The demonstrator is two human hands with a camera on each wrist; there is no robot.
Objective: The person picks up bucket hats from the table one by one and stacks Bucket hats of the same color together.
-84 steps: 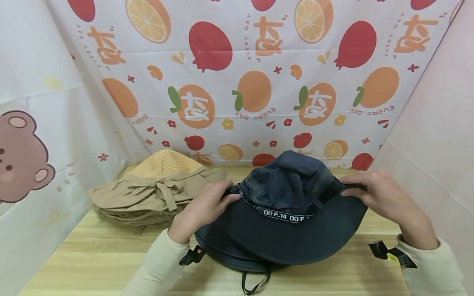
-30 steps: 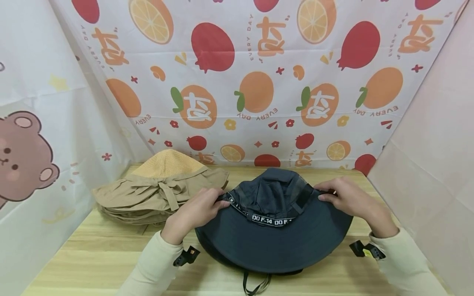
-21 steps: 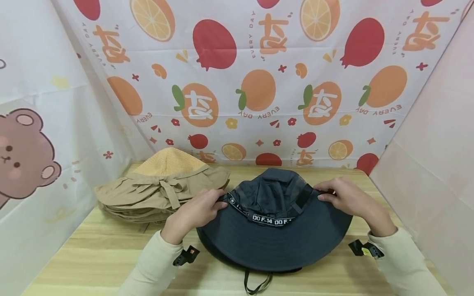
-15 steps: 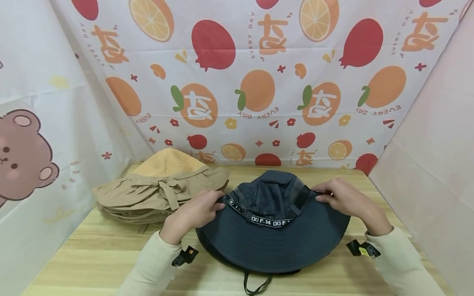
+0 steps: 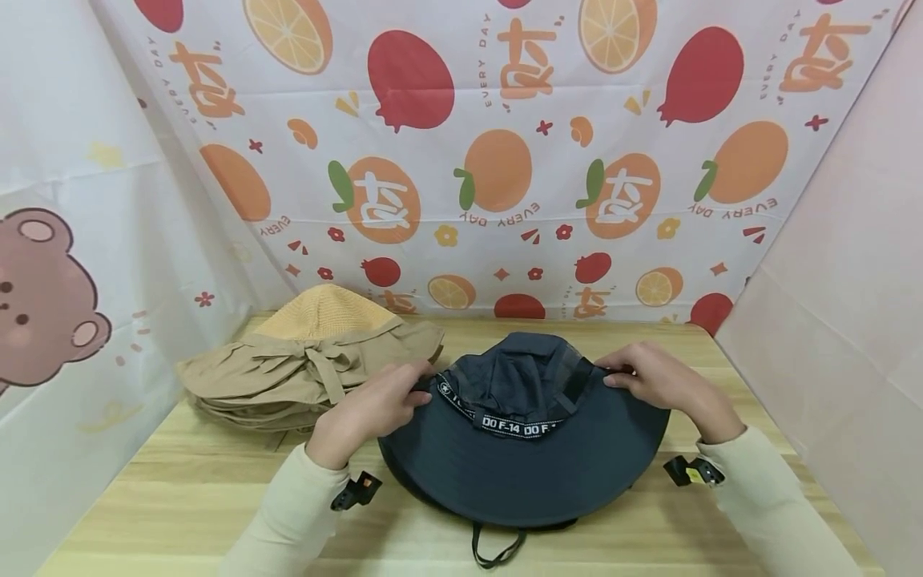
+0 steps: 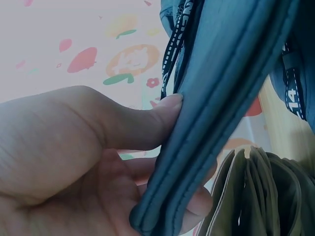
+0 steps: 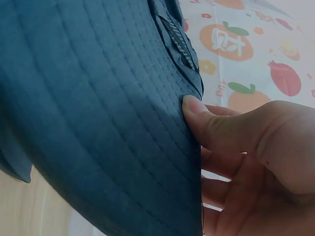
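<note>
- Navy bucket hat [image 5: 526, 457] lies on wooden surface [image 5: 180, 497], centre.
- L hand [image 5: 364, 413] pinches brim at hat's left; thumb on top.
- R hand [image 5: 667, 385] pinches brim at right.
- Tan hats [image 5: 288, 373] stacked just beside, left.

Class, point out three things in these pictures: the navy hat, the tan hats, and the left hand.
navy hat [image 5: 526, 473]: head view, front of its brim.
tan hats [image 5: 288, 377]: head view, brim of the top hat in the stack.
left hand [image 5: 360, 413]: head view, back of the hand.
</note>
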